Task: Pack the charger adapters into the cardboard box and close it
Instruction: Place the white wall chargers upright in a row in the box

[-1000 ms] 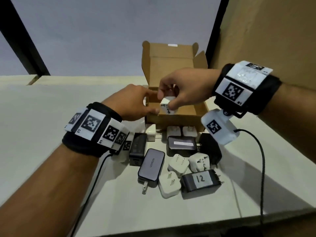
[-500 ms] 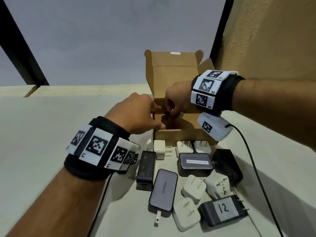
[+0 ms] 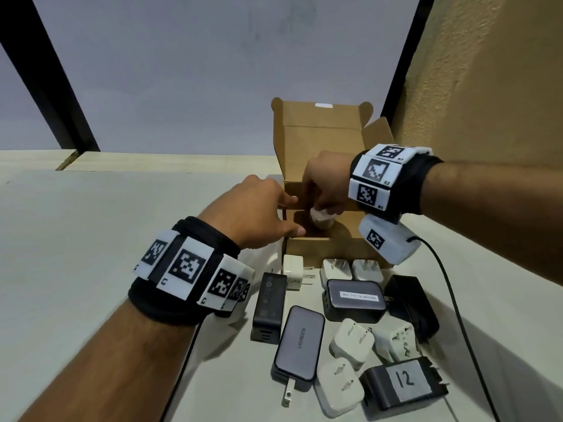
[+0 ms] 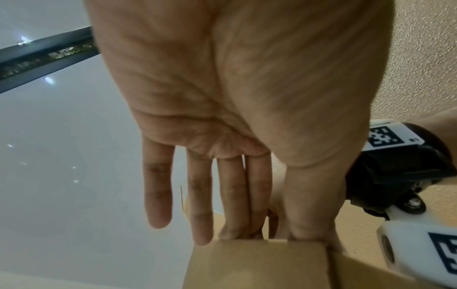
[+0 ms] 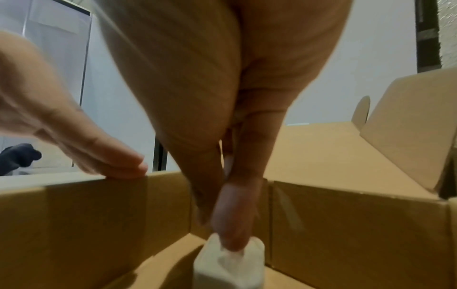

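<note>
The open cardboard box point(image 3: 320, 249) stands on the table with its lid point(image 3: 320, 129) upright at the back. My right hand point(image 3: 320, 213) reaches down into it and pinches a small white adapter point(image 3: 320, 223) close to the box floor. In the right wrist view my fingertips point(image 5: 231, 230) press on top of that adapter point(image 5: 230, 262). My left hand point(image 3: 286, 214) rests with straight fingers point(image 5: 118, 166) on the rim of the box's left wall point(image 4: 259, 264). Several adapters lie on the table in front of the box, among them a grey UGREEN one point(image 3: 300, 345) and a black one marked 12 point(image 3: 405, 383).
A tan wall point(image 3: 487, 117) rises close to the right of the box. The wrist camera cable point(image 3: 451, 300) trails over the table on the right, past the adapters. White plug adapters point(image 3: 352, 342) and black bricks point(image 3: 269, 306) crowd the near table.
My right hand has carried the white adapter from above the box's front wall down into the box. The left hand has stayed at the box's left wall.
</note>
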A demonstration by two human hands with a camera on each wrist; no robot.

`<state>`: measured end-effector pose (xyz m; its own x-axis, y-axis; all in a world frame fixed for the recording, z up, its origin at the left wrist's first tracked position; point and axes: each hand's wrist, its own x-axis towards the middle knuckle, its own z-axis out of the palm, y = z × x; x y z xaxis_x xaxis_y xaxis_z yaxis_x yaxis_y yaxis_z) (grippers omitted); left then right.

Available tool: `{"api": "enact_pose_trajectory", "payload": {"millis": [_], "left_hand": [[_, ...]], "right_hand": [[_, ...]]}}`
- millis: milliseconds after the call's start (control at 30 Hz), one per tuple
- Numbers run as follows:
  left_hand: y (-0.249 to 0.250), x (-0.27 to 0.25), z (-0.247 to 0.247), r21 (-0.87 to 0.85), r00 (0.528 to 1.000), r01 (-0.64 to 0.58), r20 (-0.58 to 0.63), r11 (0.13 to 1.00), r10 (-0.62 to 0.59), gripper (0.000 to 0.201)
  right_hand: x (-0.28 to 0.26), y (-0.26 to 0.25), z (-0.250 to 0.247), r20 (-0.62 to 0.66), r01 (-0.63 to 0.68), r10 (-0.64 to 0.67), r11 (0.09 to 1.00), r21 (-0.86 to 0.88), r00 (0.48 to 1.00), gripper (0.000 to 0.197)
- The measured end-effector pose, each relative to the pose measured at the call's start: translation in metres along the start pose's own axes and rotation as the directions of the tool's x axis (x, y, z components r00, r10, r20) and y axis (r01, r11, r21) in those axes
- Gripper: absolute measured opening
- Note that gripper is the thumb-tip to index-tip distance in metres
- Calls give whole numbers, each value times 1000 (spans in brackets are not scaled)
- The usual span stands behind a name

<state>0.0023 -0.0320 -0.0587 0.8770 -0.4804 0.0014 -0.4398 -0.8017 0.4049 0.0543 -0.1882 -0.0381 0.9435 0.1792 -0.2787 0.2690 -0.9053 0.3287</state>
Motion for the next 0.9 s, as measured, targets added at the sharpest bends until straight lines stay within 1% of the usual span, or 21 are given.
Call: {"api": "enact_pose_trajectory", "payload": {"millis": [100, 167, 233, 300, 333, 400, 500, 633, 733, 833, 900], "left_hand": [[-1, 0, -1, -5, 1000, 3, 13, 1000, -3, 61], [-2, 0, -1, 2, 1000, 3, 19, 1000, -3, 62], [-1, 0, 0, 12, 1000, 2, 18, 1000, -2, 62], [0, 0, 1, 12, 1000, 2, 18, 1000, -3, 61], [1, 0, 1, 10, 1000, 3, 18, 1000, -3, 60], [1, 0, 0, 7, 1000, 2, 19, 1000, -2, 60], [-2, -1, -2, -16, 1000, -4, 30, 1000, 5, 63], [-4, -1, -4, -30, 999, -14, 43, 999, 16, 67], [-2, 0, -4, -24, 999, -14, 49, 1000, 15, 68], [-1, 0, -3, -21, 999, -15, 46, 1000, 16, 68], [-1, 1, -2, -15, 999, -16, 45, 1000, 16, 67]], "right_hand": [[-11, 9, -11, -104, -33, 47, 990, 134, 993, 30], [-23, 20, -12, -86, -21, 37, 983, 183, 996, 23], [-35, 26, -5, -2, 24, -24, 986, 165, 1000, 22], [-42, 27, 5, 90, 69, -82, 988, 137, 993, 28], [-42, 27, 10, 114, 80, -95, 988, 131, 989, 31], [-40, 26, 15, 117, 95, -107, 990, 105, 987, 35], [-31, 22, 16, 82, 130, -133, 990, 50, 988, 38], [-20, 11, 16, 79, 150, -155, 987, 59, 985, 42], [-15, 4, 15, 66, 188, -190, 981, 43, 980, 41], [-9, 4, 17, 46, 184, -186, 982, 37, 982, 40], [-8, 2, 17, 54, 164, -165, 986, 23, 985, 41]]}}
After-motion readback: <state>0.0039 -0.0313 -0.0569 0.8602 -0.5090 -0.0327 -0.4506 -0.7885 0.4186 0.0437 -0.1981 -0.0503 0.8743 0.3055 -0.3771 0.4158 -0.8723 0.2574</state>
